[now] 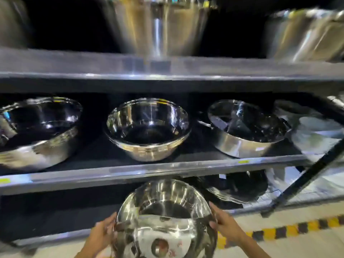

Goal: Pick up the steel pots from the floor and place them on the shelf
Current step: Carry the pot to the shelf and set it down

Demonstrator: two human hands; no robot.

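Note:
I hold a shiny steel pot [163, 220] at the bottom centre, in front of the lowest shelf opening. My left hand [103, 232] grips its left rim and my right hand [222, 223] grips its right rim. The pot's open mouth faces me. Above it runs the middle shelf [130, 174], which carries three steel pots: one on the left [37, 133], one in the centre [149, 129] and one on the right [245, 129]. The picture is blurred by motion.
The top shelf [167, 69] bears larger steel pots [160, 25]. A dark diagonal brace [307, 174] crosses the rack's right end. Dark pans [236, 187] lie on the lowest level at right. A yellow and black floor stripe [297, 229] runs along the rack's foot.

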